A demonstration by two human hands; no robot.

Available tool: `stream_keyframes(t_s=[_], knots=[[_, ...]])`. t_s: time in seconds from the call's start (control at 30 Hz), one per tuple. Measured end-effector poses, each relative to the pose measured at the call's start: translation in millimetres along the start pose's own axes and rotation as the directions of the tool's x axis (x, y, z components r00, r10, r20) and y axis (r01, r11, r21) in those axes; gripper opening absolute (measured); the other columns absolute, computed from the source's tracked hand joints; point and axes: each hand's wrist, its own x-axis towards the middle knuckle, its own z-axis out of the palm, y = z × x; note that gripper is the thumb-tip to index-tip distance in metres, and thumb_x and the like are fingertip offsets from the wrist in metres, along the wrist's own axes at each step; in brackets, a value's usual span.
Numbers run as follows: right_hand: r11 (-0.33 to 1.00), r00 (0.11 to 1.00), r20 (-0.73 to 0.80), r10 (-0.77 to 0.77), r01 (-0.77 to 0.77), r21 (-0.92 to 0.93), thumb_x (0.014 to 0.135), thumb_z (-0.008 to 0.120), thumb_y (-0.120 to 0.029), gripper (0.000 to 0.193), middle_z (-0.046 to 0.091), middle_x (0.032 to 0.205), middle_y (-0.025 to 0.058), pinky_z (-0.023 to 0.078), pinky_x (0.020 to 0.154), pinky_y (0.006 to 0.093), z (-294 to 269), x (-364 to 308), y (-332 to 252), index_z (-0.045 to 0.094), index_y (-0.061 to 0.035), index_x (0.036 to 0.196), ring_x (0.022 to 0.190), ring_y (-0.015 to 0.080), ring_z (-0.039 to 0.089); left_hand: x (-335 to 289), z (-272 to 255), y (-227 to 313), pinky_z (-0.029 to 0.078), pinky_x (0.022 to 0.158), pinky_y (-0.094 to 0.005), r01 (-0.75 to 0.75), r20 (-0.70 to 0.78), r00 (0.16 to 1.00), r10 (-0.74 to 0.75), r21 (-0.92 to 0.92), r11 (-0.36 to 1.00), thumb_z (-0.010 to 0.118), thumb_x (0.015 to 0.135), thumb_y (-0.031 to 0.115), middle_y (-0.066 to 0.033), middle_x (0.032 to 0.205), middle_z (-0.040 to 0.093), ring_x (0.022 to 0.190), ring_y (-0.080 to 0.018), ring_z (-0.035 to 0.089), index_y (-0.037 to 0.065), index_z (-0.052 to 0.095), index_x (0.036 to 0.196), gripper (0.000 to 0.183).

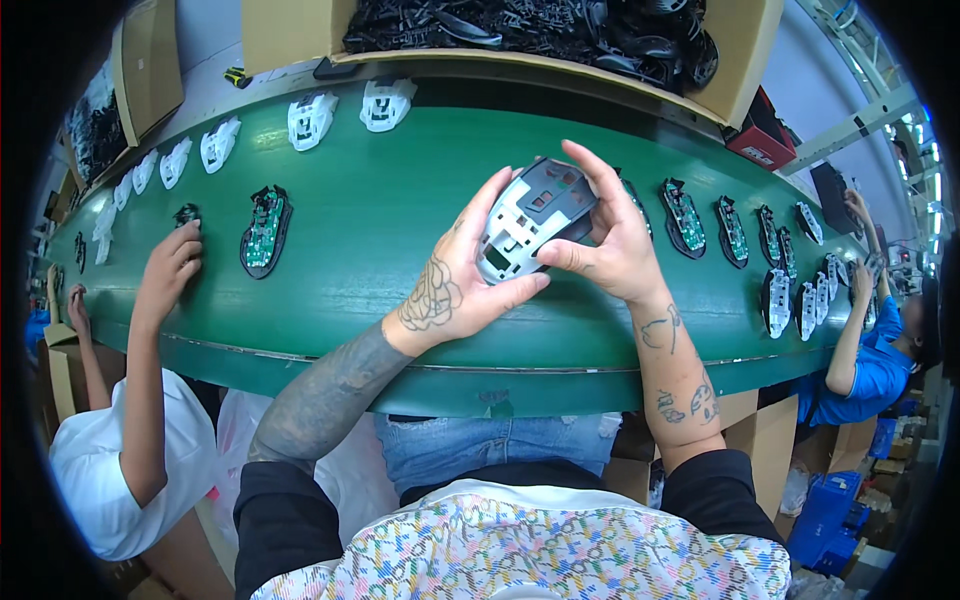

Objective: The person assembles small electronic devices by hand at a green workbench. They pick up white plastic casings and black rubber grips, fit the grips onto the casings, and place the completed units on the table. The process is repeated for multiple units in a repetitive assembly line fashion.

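Between my two hands, above the green work surface, is a computer mouse housing (535, 215) made of a white inner frame and a dark grey shell part. My left hand (462, 260) grips it along the white side, thumb at its lower edge. Around the dark grey end, my right hand (610, 230) is closed, with its thumb pressed on the near side and the index finger raised. Partly hidden behind my right hand lies a mouse base with a circuit board (640, 208). Another mouse base with a green board (265, 232) rests left of my hands.
White mouse frames (312, 120) line the far left of the green table (370, 280). More board-fitted bases (683, 218) and white-topped ones (776, 302) lie at right. A carton (560, 62) of black parts stands at the back. Co-workers' hands (170, 270) work on both sides.
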Motion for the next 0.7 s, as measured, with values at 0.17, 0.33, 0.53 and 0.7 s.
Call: stream_keyframes(t_s=[0.17, 0.33, 0.53, 0.7], knots=[[0.880, 0.936, -0.102, 0.338, -0.275, 0.386, 0.082, 0.073, -0.004, 0.071, 0.058, 0.120, 0.0146, 0.053, 0.089, 0.0355, 4, 1, -1, 0.032, 0.0001, 0.140, 0.109, 0.0211, 0.059, 1, -3, -5, 0.041, 0.103, -0.0385, 0.007, 0.047, 0.999, -0.001, -0.116, 0.993, 0.075, 0.078, 0.015, -0.0265, 0.140, 0.042, 0.129, -0.0353, 0.046, -0.003, 0.012, 0.150, 0.098], [0.831, 0.870, -0.128, 0.476, -0.397, 0.390, 0.084, 0.071, -0.005, 0.065, 0.062, 0.113, 0.0125, 0.057, 0.078, 0.0330, 6, -6, -13, 0.034, -0.0019, 0.137, 0.100, 0.0205, 0.064, -3, -3, 2, 0.044, 0.099, -0.0388, -0.061, 0.088, 0.996, 0.032, 0.352, 0.934, 0.074, 0.077, 0.024, -0.0314, 0.129, 0.049, 0.118, -0.0409, 0.054, -0.009, 0.016, 0.147, 0.096], [0.842, 0.871, -0.308, 0.383, -0.191, 0.504, 0.086, 0.068, -0.001, 0.069, 0.057, 0.121, 0.0141, 0.057, 0.077, 0.0317, 13, -42, -9, 0.027, -0.0038, 0.142, 0.103, 0.0200, 0.062, -2, 16, 2, 0.048, 0.096, -0.0384, -0.100, 0.109, 0.992, 0.064, 0.371, 0.923, 0.075, 0.077, 0.020, -0.0286, 0.129, 0.052, 0.116, -0.0367, 0.058, -0.008, 0.021, 0.146, 0.091], [0.920, 0.850, -0.407, 0.335, -0.203, 0.334, 0.081, 0.074, -0.001, 0.075, 0.060, 0.114, 0.0111, 0.054, 0.079, 0.0295, -4, -68, -20, 0.031, -0.0035, 0.142, 0.100, 0.0174, 0.062, -10, 21, -5, 0.052, 0.091, -0.0382, -0.039, 0.272, 0.961, -0.056, 0.333, 0.942, 0.073, 0.082, 0.019, -0.0264, 0.132, 0.050, 0.111, -0.0323, 0.062, -0.004, 0.029, 0.145, 0.080]])
